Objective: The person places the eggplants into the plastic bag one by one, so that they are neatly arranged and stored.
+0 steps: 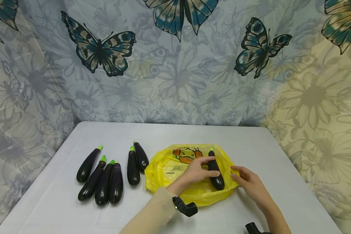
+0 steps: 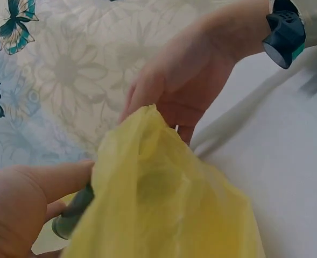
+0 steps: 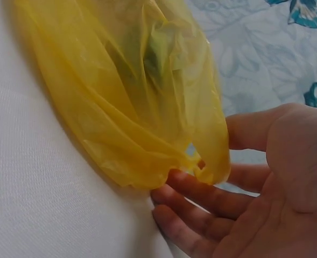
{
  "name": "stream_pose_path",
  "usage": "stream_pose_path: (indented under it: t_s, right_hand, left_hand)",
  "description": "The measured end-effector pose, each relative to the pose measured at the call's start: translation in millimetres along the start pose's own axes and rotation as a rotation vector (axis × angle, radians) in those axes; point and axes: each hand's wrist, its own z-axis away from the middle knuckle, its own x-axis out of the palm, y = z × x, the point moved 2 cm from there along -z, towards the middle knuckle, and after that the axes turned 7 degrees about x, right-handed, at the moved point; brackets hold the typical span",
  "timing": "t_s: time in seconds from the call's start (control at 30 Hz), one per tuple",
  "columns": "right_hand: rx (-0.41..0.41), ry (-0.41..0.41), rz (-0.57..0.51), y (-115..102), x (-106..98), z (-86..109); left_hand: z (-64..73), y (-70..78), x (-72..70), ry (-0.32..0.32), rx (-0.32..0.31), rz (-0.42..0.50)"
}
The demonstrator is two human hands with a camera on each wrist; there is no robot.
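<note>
My left hand (image 1: 196,170) grips a dark eggplant (image 1: 217,180) with a green stem tip, its thumb and fingers on either side. In the head view this eggplant overlaps the right part of a yellow plastic bag (image 1: 163,159) lying spread on the table. One end of the eggplant (image 2: 67,226) shows beside the left hand (image 2: 18,207) in the left wrist view, partly hidden by the raised bag (image 2: 163,215). At the bag's right edge, my right hand (image 1: 251,187) pinches the plastic. Thumb and fingers of the right hand (image 3: 287,172) hold the bag's rim (image 3: 215,166) between them.
Left of the bag, a pair of eggplants (image 1: 133,167) lies close to its edge. Several more eggplants (image 1: 102,185) lie side by side further left. All rest on a white-covered table (image 1: 46,208). A butterfly-patterned cloth (image 1: 181,81) hangs behind.
</note>
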Motion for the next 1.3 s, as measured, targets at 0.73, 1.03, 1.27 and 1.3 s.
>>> stream_pose_path:
  t_s: [0.73, 1.03, 1.27, 1.3]
  right_hand:
    - [0.017, 0.003, 0.024, -0.4, 0.4, -0.6]
    - [0.036, -0.001, 0.036, 1.3, 2.0, -2.7]
    - [0.043, -0.008, 0.025, 1.3, 2.7, -2.5]
    - [0.045, -0.009, 0.023, 1.3, 2.7, -2.4]
  left_hand:
    - [-1.4, -12.6, 14.4, 0.019, 0.043, -0.002]
    - [0.8, -16.0, 14.9, 0.051, 0.082, -0.086]
    - [2.5, -15.4, 16.1, 0.066, 0.099, -0.089]
    - [2.6, -15.8, 16.3, 0.067, 0.101, -0.089]
